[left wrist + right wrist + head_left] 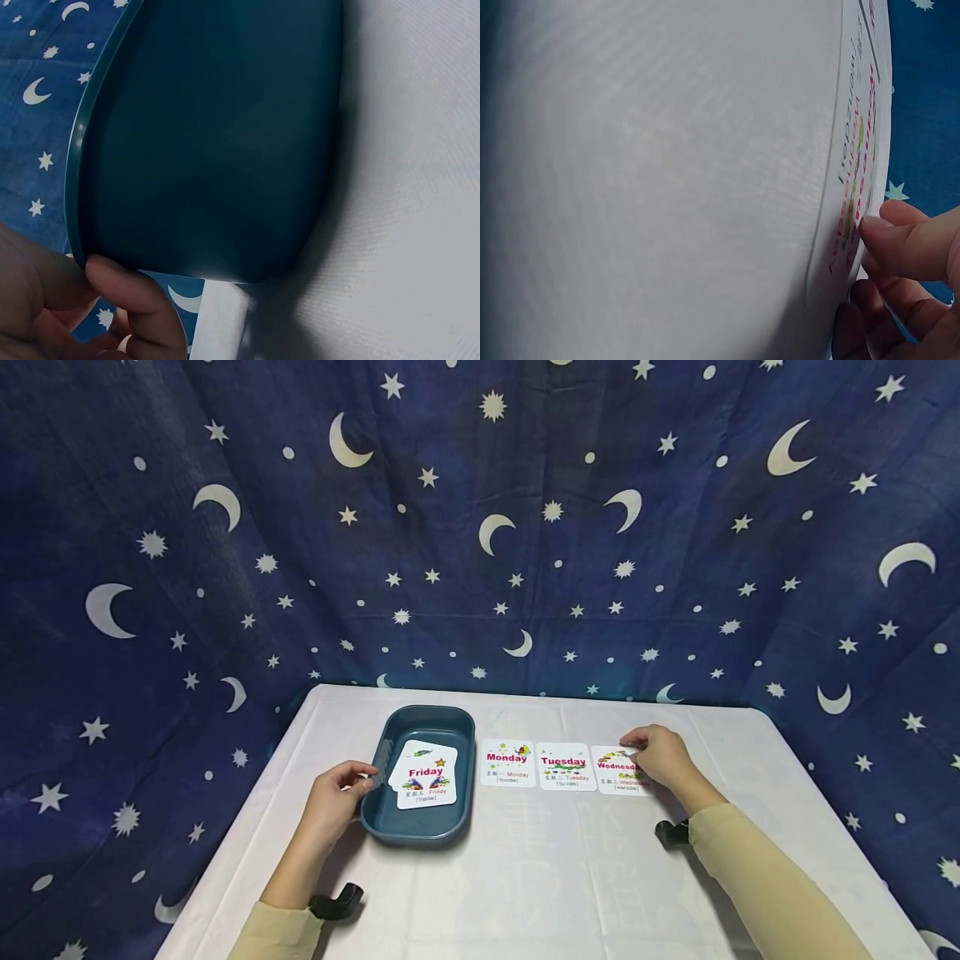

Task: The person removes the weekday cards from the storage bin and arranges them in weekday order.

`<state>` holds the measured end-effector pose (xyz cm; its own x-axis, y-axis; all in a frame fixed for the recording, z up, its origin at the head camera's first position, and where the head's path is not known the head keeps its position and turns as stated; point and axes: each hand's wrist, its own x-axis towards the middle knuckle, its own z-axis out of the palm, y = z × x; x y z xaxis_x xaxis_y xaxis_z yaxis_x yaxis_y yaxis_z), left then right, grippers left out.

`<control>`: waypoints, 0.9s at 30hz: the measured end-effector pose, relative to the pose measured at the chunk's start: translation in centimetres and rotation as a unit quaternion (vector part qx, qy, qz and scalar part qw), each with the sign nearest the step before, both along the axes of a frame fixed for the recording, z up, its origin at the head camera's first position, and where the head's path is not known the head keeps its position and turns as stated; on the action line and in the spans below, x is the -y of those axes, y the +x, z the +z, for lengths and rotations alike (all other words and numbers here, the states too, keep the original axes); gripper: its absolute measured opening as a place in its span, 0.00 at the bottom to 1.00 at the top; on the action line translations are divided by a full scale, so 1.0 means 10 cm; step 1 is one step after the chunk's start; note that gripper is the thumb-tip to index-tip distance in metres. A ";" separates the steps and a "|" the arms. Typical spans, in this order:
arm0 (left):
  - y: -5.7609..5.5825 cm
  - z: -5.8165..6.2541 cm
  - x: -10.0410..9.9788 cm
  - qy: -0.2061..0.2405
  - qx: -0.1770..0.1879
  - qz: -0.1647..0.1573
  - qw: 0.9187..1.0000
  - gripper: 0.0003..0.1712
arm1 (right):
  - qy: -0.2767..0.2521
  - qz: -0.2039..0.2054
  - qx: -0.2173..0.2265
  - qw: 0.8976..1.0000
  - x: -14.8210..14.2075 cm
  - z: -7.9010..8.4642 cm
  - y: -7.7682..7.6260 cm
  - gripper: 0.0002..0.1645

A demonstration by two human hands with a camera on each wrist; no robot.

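Note:
My left hand holds the left rim of a dark teal plastic tray; in the left wrist view, thumb and curled fingers pinch the tray's edge. Inside lie several white cards, the top one a Friday card. Over to the right, my right hand pinches the right side of a Wednesday card, covering its upper right part. The right wrist view has the thumb on that card's edge, with the other fingers curled beside it. This card lies flat or nearly so, in line with the others.
A Monday card and a Tuesday card lie face up in a row between the tray and the Wednesday card. White cloth covers the table. A dark blue curtain with moons and stars hangs behind and at both sides.

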<state>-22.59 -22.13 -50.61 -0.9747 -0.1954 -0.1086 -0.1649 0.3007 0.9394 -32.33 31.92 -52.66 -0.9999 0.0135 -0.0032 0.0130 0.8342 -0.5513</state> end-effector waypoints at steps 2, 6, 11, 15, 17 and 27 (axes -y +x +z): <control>0.00 0.00 0.00 -0.001 -0.001 -0.001 1.000 0.12 | -0.001 -0.005 0.002 1.000 0.00 0.01 0.00 0.18; 0.00 0.00 0.00 -0.002 -0.002 -0.003 1.000 0.12 | 0.001 -0.010 0.001 1.000 0.00 0.01 0.00 0.19; 0.01 0.00 0.00 0.000 -0.002 -0.003 1.000 0.12 | 0.002 0.002 -0.020 1.000 -0.01 0.02 -0.01 0.22; 0.01 0.00 0.00 -0.001 -0.002 -0.004 1.000 0.12 | 0.001 0.004 -0.035 0.999 -0.01 0.02 -0.01 0.27; 0.01 0.00 0.00 -0.001 -0.003 -0.003 1.000 0.12 | 0.003 0.003 -0.039 0.999 0.00 0.03 -0.01 0.29; 0.01 0.00 0.00 -0.006 -0.001 -0.001 1.000 0.12 | -0.022 -0.024 -0.036 0.999 0.18 0.10 0.01 0.32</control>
<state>-22.49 -22.18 -50.65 -0.9752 -0.1946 -0.1050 -0.1632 0.3132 0.9356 -32.27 30.09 -51.65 -0.9958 0.0621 0.0679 0.0103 0.8086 -0.5882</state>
